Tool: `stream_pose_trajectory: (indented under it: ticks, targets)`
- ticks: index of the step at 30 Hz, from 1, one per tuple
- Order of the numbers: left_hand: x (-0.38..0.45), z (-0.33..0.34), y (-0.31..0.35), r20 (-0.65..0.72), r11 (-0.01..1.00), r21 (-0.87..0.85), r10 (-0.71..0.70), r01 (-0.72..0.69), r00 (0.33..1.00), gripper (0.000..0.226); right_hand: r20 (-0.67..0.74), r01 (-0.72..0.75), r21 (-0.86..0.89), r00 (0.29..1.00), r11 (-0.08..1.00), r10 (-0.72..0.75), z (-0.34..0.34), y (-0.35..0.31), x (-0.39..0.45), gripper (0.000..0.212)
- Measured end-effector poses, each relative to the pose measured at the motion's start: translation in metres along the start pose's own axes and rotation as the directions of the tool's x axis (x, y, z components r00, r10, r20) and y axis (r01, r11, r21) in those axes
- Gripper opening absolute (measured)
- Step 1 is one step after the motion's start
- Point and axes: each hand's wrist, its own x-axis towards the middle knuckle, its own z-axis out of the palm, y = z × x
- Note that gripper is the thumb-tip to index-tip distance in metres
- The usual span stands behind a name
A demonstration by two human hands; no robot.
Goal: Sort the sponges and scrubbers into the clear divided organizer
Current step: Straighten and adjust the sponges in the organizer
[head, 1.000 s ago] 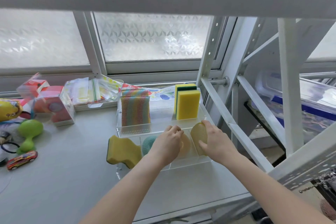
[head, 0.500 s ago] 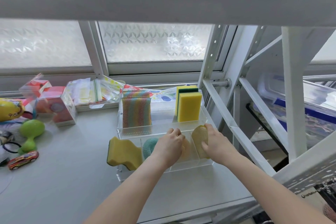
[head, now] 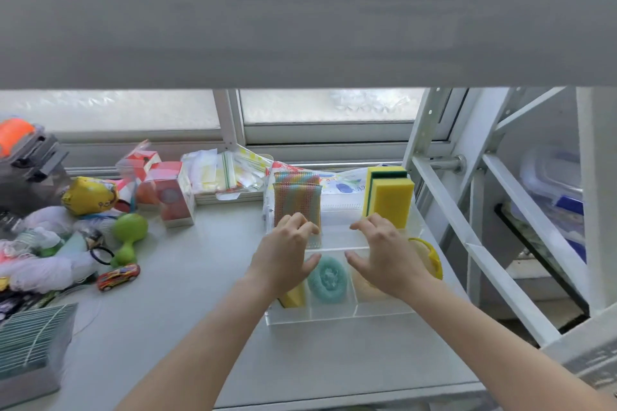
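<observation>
The clear divided organizer (head: 337, 318) stands on the grey table. Its back row holds rainbow mesh scrubbers (head: 296, 200) on the left and yellow-and-green sponges (head: 392, 198) on the right. In the front row a teal round scrubber (head: 328, 278) sits in the middle cell, a yellow sponge (head: 294, 297) shows in the left cell, and a pale yellow round scrubber (head: 431, 259) peeks out at the right. My left hand (head: 286, 253) and my right hand (head: 384, 252) hover over the organizer, fingers spread, holding nothing.
Toys and clutter fill the table's left side: a green maraca (head: 128, 237), a toy car (head: 117, 276), red boxes (head: 170, 197), zip bags (head: 220, 173). A white metal rack frame (head: 467, 243) rises right of the organizer. A grey shelf underside fills the top.
Both hands have lifted out of the front cells and opened above the organizer. The wavy yellow sponge that lay outside on the left now stands in the front left cell. The camera tilted down.
</observation>
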Motion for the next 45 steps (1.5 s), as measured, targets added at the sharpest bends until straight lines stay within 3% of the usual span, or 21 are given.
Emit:
stream_pose_trajectory:
  ticks: [5, 9, 20, 39, 45]
  targets:
    - [-0.032, -0.032, -0.038, 0.071, 0.994, -0.043, -0.096, 0.099, 0.993, 0.061, 0.276, 0.047, -0.048, 0.961, 0.998, -0.032, 0.029, -0.024, 0.006, 0.053]
    - [-0.057, -0.037, -0.057, 0.213, 0.985, -0.043, -0.155, 0.167, 0.965, 0.082, 0.357, 0.051, -0.107, 0.934, 0.993, -0.010, 0.046, -0.027, 0.005, 0.060]
    - [-0.055, -0.012, -0.052, 0.191, 0.963, -0.181, -0.167, 0.202, 0.967, 0.074, 0.390, 0.059, -0.181, 0.921, 0.982, 0.017, 0.047, -0.031, 0.008, 0.062]
    - [-0.053, -0.006, -0.057, 0.193, 0.972, -0.112, -0.184, 0.208, 0.964, 0.066, 0.429, 0.001, -0.144, 0.901, 0.990, 0.062, 0.055, -0.029, 0.007, 0.065]
    - [-0.051, -0.011, -0.054, 0.161, 0.979, -0.095, -0.163, 0.180, 0.973, 0.081, 0.388, 0.007, -0.147, 0.920, 0.989, 0.051, 0.050, -0.031, 0.008, 0.066]
